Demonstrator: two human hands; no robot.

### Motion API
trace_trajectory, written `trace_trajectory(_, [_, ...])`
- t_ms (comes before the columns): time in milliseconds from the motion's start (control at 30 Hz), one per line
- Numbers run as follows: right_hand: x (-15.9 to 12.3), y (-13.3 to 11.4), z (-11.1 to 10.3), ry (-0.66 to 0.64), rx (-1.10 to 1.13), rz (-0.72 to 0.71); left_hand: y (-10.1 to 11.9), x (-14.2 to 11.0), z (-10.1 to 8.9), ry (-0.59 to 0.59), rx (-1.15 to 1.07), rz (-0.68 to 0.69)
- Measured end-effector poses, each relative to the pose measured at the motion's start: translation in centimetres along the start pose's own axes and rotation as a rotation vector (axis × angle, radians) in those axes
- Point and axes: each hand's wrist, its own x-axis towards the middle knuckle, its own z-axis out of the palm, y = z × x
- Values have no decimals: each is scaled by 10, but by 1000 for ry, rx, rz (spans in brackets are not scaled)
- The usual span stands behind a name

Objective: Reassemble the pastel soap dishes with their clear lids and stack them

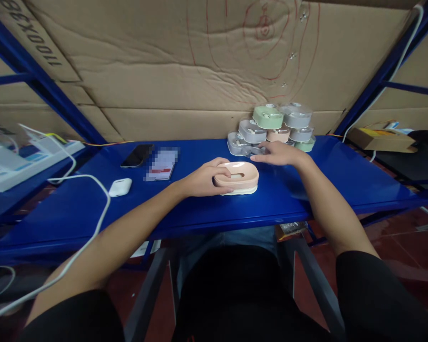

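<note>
On the blue table in front of me sits a pink oval soap dish [250,178], with a long slot in its hollowed top and a cream-coloured rim underneath. My left hand [209,179] grips its left end, thumb low at the side and fingers over the edge. Farther back and to the right, my right hand [276,154] reaches with fingers stretched out in front of a pile of similar oval boxes. A grey box with a clear cover [235,144] is nearest to its fingertips; whether they touch it I cannot tell.
Green [267,117], grey [297,118] and pink boxes are stacked against the cardboard backing [157,123]. At the left lie a dark phone [137,156], a second phone [162,164] with its screen blurred, and a white earbud case [120,187]. A white cable [105,204] crosses my left arm.
</note>
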Motion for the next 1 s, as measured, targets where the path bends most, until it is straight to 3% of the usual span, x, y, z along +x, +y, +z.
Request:
trace_trajectory(300, [-5, -13, 2, 54, 92, -82, 2, 2, 0, -30, 42, -26])
trace_trajectory(567, [-7, -20, 5, 150, 141, -249, 9, 2, 6, -51, 97, -113])
trace_trajectory(733, [-7, -21, 6, 177, 135, -252, 12, 1, 10, -66, 153, -141])
trace_trajectory(1000, [-4, -17, 10, 232, 131, -324, 18, 0, 9, -76, 279, -59])
